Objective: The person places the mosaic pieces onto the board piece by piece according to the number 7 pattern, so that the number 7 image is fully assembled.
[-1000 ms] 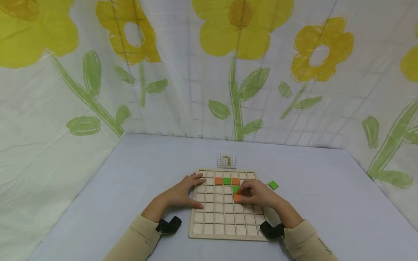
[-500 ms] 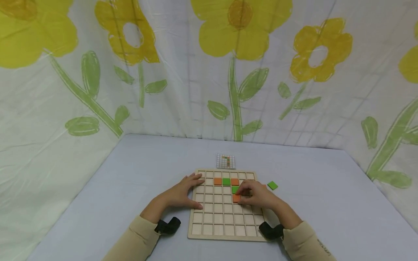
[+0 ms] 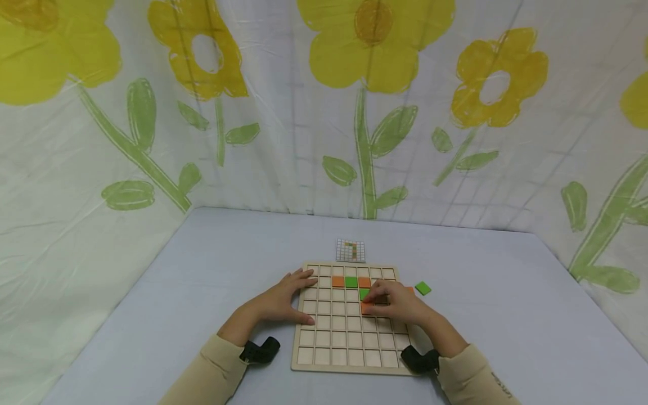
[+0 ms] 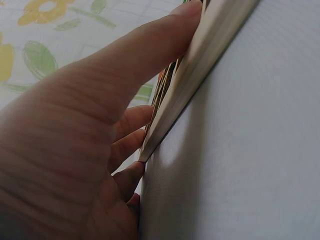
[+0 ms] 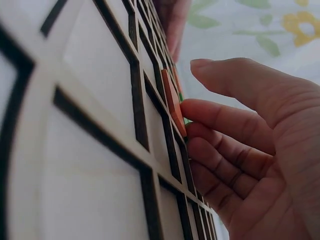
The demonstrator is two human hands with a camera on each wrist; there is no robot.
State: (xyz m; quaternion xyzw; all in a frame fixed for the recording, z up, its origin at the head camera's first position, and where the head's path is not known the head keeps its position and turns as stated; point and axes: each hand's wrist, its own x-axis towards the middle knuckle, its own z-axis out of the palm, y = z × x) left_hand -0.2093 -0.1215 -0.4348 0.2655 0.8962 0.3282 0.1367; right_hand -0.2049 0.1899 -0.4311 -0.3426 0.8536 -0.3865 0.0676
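A pale wooden grid board (image 3: 349, 370) lies on the table. My left hand (image 3: 275, 301) rests along its left side, with the fingers spread and the thumb over the edge. Over the right half of the board is my right hand (image 3: 397, 304), its index fingertip touching an orange tile (image 5: 172, 102) that sits slightly tilted at its cell. In the right wrist view the thumb stands apart from this tile. Just above it is a green tile (image 3: 363, 294), partly covered by the fingers. Farther up, an orange, a green and another orange tile (image 3: 364, 282) form a row.
A small printed card (image 3: 350, 250) with a coloured grid pattern lies behind the board. A loose green tile (image 3: 423, 288) is to the board's right, beside a loose orange tile (image 3: 409, 290) partly hidden by the right hand. A flower-printed curtain (image 3: 283, 140) hangs behind the table.
My right hand's fingertips have shifted slightly left over the orange tile, and a little more of the loose orange tile shows. My left hand has stayed in place.
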